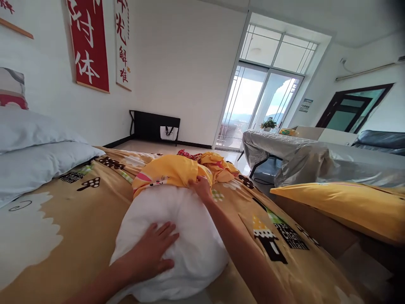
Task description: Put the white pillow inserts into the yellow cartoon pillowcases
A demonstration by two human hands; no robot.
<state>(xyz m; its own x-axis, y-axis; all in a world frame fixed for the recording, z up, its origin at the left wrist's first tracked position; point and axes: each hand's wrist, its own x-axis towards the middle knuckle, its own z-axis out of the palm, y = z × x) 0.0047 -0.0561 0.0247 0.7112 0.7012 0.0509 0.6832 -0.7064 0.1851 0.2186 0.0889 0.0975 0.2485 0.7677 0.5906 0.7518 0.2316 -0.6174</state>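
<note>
The white pillow point(196, 236) lay on a bed under a tan printed sheet point(88, 236), its near part bare and its far end covered by a yellow pillowcase point(174, 166) with a rabbit face. How far the case reached around the pillow's underside could not be told.

The left hand point(155, 249) rested palm down on the pillow's near left part, its grip open, fingers a little spread, with hold of nothing. The right hand point(201, 188) was at the pillow's far right edge, its grip closed, the fingers pinching the rim of the pillowcase.

Just beyond the pillow, to the right, lay a crumpled yellow cloth point(218, 164), with a red checked cloth point(190, 155) beside it. Well to the pillow's left, two white pillows point(47, 156) were stacked. Well to its right, past the bed's edge, was a plump yellow cushion point(341, 207). Farther off on the pillow's right, a potted plant point(268, 123) stood on a plastic-covered tabletop point(284, 145); beyond the pillow's far end, a white bag point(168, 133) showed against a black panel point(145, 126) by the wall.
</note>
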